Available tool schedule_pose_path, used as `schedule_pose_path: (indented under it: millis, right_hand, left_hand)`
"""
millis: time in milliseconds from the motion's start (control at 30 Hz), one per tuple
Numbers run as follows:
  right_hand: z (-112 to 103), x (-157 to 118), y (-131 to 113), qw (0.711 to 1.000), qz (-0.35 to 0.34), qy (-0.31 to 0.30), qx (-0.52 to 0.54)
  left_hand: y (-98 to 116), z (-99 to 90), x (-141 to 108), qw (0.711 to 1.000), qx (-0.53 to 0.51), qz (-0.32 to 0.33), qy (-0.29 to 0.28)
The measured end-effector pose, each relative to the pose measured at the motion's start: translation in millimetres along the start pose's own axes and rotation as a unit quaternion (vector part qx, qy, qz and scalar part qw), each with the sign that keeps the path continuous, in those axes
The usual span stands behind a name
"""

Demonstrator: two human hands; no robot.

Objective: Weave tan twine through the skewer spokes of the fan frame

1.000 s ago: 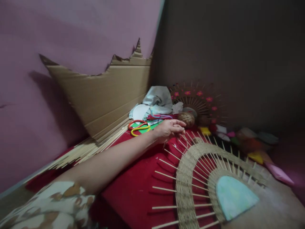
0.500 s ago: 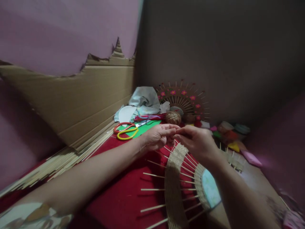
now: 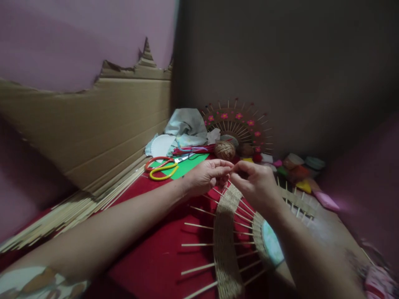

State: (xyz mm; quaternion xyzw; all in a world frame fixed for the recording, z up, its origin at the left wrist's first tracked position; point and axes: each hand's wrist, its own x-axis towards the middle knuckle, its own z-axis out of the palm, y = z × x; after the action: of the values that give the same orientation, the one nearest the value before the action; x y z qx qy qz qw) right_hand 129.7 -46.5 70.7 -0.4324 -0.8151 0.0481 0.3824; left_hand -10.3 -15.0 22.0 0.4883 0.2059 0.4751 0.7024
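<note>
A half-round woven fan (image 3: 225,226) of twine and thin sticks lies on the red cloth, its band curving toward me, with a pale blue-green piece (image 3: 272,243) at its centre. Over the far end of the band, my left hand (image 3: 215,174) is closed, thumb and fingers pinched together. My right hand (image 3: 255,178) meets it fingertip to fingertip, also pinching. Whatever lies between the fingertips is too small to make out. Just behind the hands sits a ball of twine (image 3: 224,150).
Scissors (image 3: 162,168) with red and yellow handles rest on green paper (image 3: 190,165). Thin sticks (image 3: 62,220) lie along the cardboard (image 3: 124,112) on the left. A flower-painted fan (image 3: 238,116) leans at the back wall. Small coloured bundles (image 3: 301,174) are at the right.
The whole view has shifted slightly, so things sit a little further left. My right hand has turned slightly, its fingertips still against the left hand's.
</note>
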Motion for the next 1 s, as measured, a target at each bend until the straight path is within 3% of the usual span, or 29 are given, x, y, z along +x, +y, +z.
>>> schedule_pose_path:
  millis: [133,267,333,433,533,600,667,833,1000]
  right_hand:
    - [-1.6,2.7,5.2,0.999,0.007,0.051,-0.017]
    - [-10.3,7.6,14.2,0.99,0.094,0.076,0.067]
    - [-13.1,8.7,15.3,0.979,0.127,0.047,0.152]
    - [-10.5,7.0,9.5,0.964,0.116,-0.014,0.237]
    - [-1.7,2.6,-1.2,0.974,0.057,-0.031,0.217]
    - [3.9,-0.3,-7.0,0.987,0.004,-0.022,0.162]
    - [7.7,-2.3,-9.9,0.993,-0.043,-0.013,0.11]
    - [12.3,-5.8,-8.8,0.993,-0.11,-0.006,0.042]
    - [18.9,-8.2,-4.4,0.985,-0.161,0.019,-0.062]
  left_hand:
    - [4.2,2.5,-2.7,0.999,0.046,-0.006,-0.018]
    - [3.2,4.0,-6.7,0.968,0.241,0.046,-0.055]
    - [0.5,3.0,-8.3,0.923,0.366,0.109,-0.045]
    - [-3.9,-0.8,-9.2,0.82,0.539,0.192,-0.003]
    - [-7.9,-5.3,-8.4,0.721,0.658,0.217,0.035]
    - [-10.1,-7.3,-7.9,0.681,0.704,0.197,0.05]
    - [-11.6,-8.3,-8.0,0.661,0.727,0.177,0.055]
    - [-15.6,-12.1,-8.0,0.649,0.738,0.176,0.057]
    - [-21.0,-16.7,-4.9,0.606,0.777,0.167,0.036]
